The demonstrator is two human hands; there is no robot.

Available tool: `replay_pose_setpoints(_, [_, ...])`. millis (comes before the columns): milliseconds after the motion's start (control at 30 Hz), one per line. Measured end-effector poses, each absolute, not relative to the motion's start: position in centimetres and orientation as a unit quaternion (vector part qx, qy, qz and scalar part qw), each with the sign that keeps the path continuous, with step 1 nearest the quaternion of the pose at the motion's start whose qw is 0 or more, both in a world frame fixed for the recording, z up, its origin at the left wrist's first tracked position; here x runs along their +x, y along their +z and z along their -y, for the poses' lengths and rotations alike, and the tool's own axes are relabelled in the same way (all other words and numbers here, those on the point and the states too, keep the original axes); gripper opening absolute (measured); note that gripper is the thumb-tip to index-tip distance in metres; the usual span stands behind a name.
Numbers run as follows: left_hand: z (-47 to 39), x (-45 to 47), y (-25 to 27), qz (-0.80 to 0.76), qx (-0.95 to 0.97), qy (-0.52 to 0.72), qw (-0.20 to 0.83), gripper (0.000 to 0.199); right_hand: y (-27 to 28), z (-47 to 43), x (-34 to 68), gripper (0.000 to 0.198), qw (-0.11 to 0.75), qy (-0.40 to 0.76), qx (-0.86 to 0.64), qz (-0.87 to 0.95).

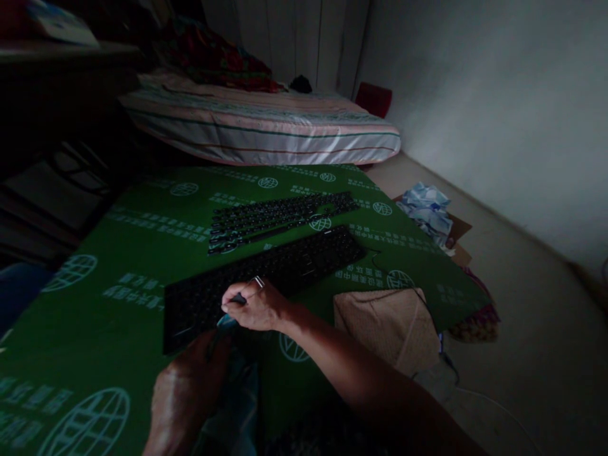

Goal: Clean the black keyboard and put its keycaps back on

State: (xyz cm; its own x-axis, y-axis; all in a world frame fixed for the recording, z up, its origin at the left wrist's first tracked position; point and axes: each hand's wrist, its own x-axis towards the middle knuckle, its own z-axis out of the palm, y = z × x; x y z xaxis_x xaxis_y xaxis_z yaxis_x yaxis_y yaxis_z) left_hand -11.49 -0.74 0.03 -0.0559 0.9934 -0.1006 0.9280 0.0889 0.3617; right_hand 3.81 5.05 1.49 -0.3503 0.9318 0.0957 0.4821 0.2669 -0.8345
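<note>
A black keyboard (304, 259) lies at a slant on the green table (128, 342). Its surface is too dark for me to make out every part. Behind it, loose black keycaps (266, 215) are laid out in rows. Over the keyboard's front edge, my right hand (261, 305), with a ring on one finger, is closed in a pinch on a small black piece that looks like a keycap. My left hand (190, 386) is closed on a blue cloth (242, 399), which hangs down at the table's near edge. A corner of the cloth meets the right fingertips.
A folded beige cloth (389, 323) lies at the table's right edge, with a thin cable across it. Beyond the table stands a bed (285, 136) with a striped sheet. Crumpled blue-white fabric (427, 209) sits on cardboard on the floor at right, beside the wall (498, 95).
</note>
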Motion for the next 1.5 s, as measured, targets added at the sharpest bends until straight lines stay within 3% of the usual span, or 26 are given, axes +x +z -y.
replay_pose_setpoints(233, [1.7, -10.9, 1.0, -0.738, 0.645, 0.077, 0.179, 0.033, 1.3, -4.7, 4.0, 0.009, 0.326, 0.379, -0.472, 0.726])
replay_pose_setpoints(600, [3.6, -11.1, 0.4, -0.677, 0.663, 0.29, 0.135, 0.026, 0.7, -3.7, 4.5, 0.011, 0.356, 0.448, -0.442, 0.691])
replay_pose_setpoints(833, [4.2, -10.6, 0.7, -0.7, 0.615, 0.303, 0.2, 0.026, 1.0, -3.4, 4.8, 0.011, 0.337, 0.526, -0.435, 0.648])
replay_pose_setpoints(1067, [4.8, -10.3, -0.1, -0.664, 0.617, 0.361, 0.221, 0.028, 1.0, -2.7, 6.2, 0.011, 0.317, 0.506, -0.441, 0.67])
replay_pose_setpoints(1500, [5.3, -8.0, -0.5, -0.507, 0.709, 0.417, 0.259, 0.034, -0.4, 0.3, 10.1, 0.014, 0.408, 0.598, -0.462, 0.513])
